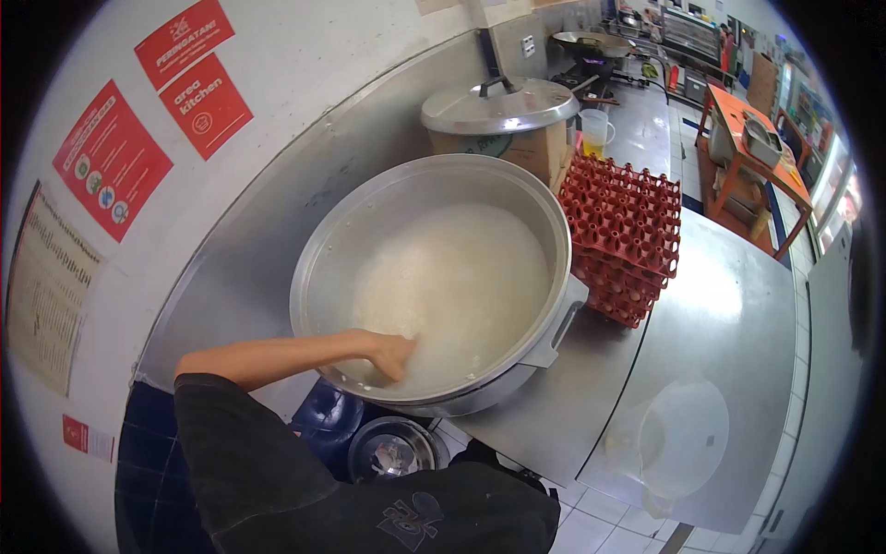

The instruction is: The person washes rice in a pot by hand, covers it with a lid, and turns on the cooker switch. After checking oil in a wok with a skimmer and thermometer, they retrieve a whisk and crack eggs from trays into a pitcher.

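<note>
While left hand (394,355) dips into pot (452,183) | poster (185,42): "PERINGATAN!" | sign (205,106): "area kitchen"

The large pot (443,183) was smooth, satin-looking metal; the far lid (535,106) was shinier metal. The counter (711,286) had a glossy metal surface at right, bearing knobbly red plastic egg trays (623,222) and a smooth, translucent plastic container (688,434) near right. Near left, the shirt (268,462) was matt cloth.
</note>
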`<state>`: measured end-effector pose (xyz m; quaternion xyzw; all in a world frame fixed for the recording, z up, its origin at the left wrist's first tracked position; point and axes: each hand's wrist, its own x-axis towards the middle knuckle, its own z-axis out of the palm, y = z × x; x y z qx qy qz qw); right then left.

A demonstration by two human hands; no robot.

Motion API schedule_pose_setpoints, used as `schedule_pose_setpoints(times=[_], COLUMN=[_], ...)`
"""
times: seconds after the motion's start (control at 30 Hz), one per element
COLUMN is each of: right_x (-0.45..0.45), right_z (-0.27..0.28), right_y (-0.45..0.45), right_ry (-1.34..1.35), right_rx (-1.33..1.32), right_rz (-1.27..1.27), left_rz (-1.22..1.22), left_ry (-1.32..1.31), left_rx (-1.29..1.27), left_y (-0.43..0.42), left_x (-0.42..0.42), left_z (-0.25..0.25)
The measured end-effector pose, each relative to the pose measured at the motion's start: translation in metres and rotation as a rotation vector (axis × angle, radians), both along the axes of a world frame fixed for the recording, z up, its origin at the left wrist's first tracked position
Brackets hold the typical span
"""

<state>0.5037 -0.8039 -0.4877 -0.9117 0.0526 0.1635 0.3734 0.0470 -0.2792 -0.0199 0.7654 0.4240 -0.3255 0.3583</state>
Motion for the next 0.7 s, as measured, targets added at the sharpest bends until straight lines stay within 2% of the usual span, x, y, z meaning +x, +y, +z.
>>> schedule_pose_setpoints(times=[0.03,0.07,0.13,0.17,0.23,0.27,0.33,0.47,0.53,0.7], right_x=[-0.001,-0.002,-0.003,-0.004,-0.008,-0.01,-0.017,-0.034,-0.045,-0.076], right_z=[-0.006,-0.012,-0.02,-0.023,-0.027,-0.029,-0.032,-0.032,-0.031,-0.029], right_y=[0.001,0.002,0.003,0.005,0.013,0.018,0.025,0.042,0.049,0.061], right_ry=[0.011,0.021,0.032,0.032,0.035,0.033,0.034,0.02,0.019,0.026], right_rx=[-0.017,-0.034,-0.057,-0.064,-0.074,-0.076,-0.087,-0.113,-0.13,-0.171], right_rz=[0.042,0.079,0.135,0.159,0.186,0.194,0.209,0.229,0.232,0.268], left_rz=[-0.002,0.006,-0.048,-0.056,-0.205,-0.226,-0.393,-0.607,-0.746,-0.736], left_ry=[-0.213,-0.22,-0.242,-0.252,-0.346,-0.353,-0.54,-0.578,-0.527,-0.466], left_rx=[-0.033,-0.028,0.082,0.086,0.276,0.282,0.44,0.495,0.655,0.68], left_y=[-0.004,-0.006,-0.014,-0.006,0.015,0.024,0.042,0.096,0.12,0.216], left_x=[0.008,0.016,0.059,0.065,0.073,0.084,0.104,0.136,0.139,0.101], left_z=[-0.005,-0.011,0.009,-0.007,-0.044,-0.041,-0.035,-0.025,-0.016,-0.05])
